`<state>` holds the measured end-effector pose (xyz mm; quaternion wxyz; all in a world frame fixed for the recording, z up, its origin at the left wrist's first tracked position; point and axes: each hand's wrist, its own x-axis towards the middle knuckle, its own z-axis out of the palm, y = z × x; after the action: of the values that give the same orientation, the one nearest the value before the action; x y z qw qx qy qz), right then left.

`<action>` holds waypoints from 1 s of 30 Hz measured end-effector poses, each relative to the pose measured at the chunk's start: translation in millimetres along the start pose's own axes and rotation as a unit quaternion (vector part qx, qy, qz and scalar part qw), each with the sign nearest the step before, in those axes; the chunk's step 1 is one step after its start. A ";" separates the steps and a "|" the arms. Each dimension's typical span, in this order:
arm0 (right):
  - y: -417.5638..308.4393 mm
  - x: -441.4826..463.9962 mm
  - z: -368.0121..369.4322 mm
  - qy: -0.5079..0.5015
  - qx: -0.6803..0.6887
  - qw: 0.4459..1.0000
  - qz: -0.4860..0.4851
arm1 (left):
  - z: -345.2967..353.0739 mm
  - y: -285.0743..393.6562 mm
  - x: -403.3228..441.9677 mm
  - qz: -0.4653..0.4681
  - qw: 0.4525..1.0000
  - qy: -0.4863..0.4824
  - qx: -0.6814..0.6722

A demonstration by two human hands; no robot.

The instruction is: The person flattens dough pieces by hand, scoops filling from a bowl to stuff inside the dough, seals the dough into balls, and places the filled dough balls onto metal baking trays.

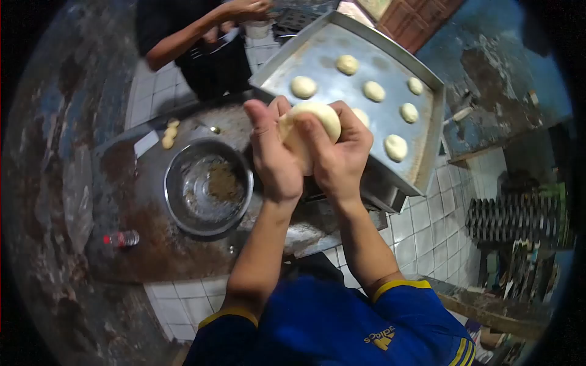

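A large pale lump of dough (314, 119) is held up between my two hands, above the table's edge and the near side of the tray. My left hand (273, 155) cups it from the left, its thumb sticking up off the dough. From the other side my right hand (342, 155) grips it, thumb pressed across the front and fingers curled behind. Just beyond lies a big metal tray (323, 39) with several round dough balls spread on it, such as one dough ball (303, 87) near its left side. One ball is partly hidden behind my right hand.
On the worn table (128, 201) stands a metal bowl (209, 186) with brownish filling inside. Near it lie small dough pieces (170, 134), a white card (146, 144) and a red-capped bottle (121, 238). Another person (195, 46) works at the upper left. Dark stacked racks (513, 219) stand at right.
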<state>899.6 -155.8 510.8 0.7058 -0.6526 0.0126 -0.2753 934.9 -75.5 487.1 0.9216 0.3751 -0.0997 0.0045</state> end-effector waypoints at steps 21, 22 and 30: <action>76.6 1.1 266.2 -0.484 -0.400 0.778 -0.033 | -326.1 143.3 -72.5 0.165 0.845 0.038 0.507; 103.3 18.9 272.1 -0.527 -0.400 0.749 -0.023 | -340.5 146.7 -79.7 0.128 0.837 0.084 0.526; 420.9 31.9 216.7 -0.711 -0.469 0.523 -0.024 | -427.0 158.8 -143.8 -0.139 0.803 0.347 0.463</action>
<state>1165.0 28.1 163.2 0.0655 -0.8688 -0.3818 0.3084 857.7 343.8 271.5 0.6018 0.7409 0.2938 0.0517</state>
